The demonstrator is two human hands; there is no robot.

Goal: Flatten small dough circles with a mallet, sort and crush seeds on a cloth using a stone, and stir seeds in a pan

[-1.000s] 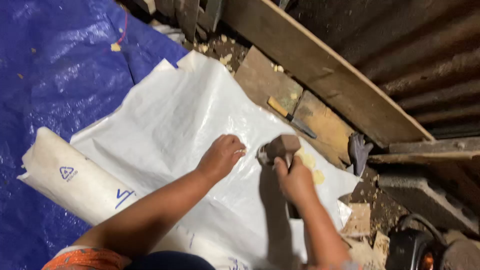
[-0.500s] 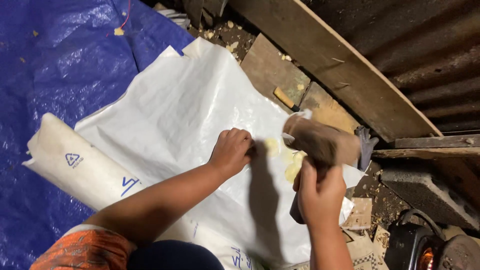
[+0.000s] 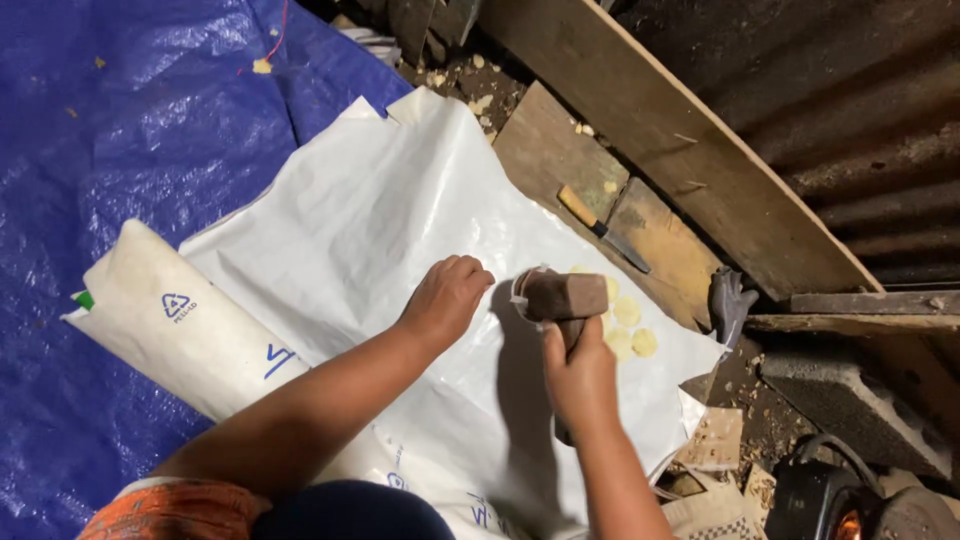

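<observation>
- A crinkled blue plastic tarpaulin (image 3: 110, 160) covered the ground from nine to twelve o'clock, with a large white woven plastic sheet (image 3: 350, 230) spread over it at the centre.
- A rolled white sack (image 3: 170, 310) lay along the sheet's eight o'clock edge.
- Bare wooden boards (image 3: 560, 150) sat at one o'clock; a long wooden beam (image 3: 680, 150) ran diagonally beside them, with dark corrugated metal sheeting (image 3: 850, 110) beyond.
- A small wooden-handled knife (image 3: 603, 229) rested on the boards, and a grey concrete block (image 3: 850, 405) lay at four o'clock on the dirt.
- The right hand (image 3: 578, 375) was wrapped tight round the handle of a brown wooden mallet (image 3: 562, 297), whose blocky head hung just right of centre over the sheet.
- Pale yellow flattened pieces (image 3: 630, 325) lay on the sheet just at three o'clock of the mallet head.
- The left hand (image 3: 445, 298) was curled into a loose fist, knuckles pressed on the sheet, just at nine o'clock of the mallet; whether it pinched anything could not be told.
</observation>
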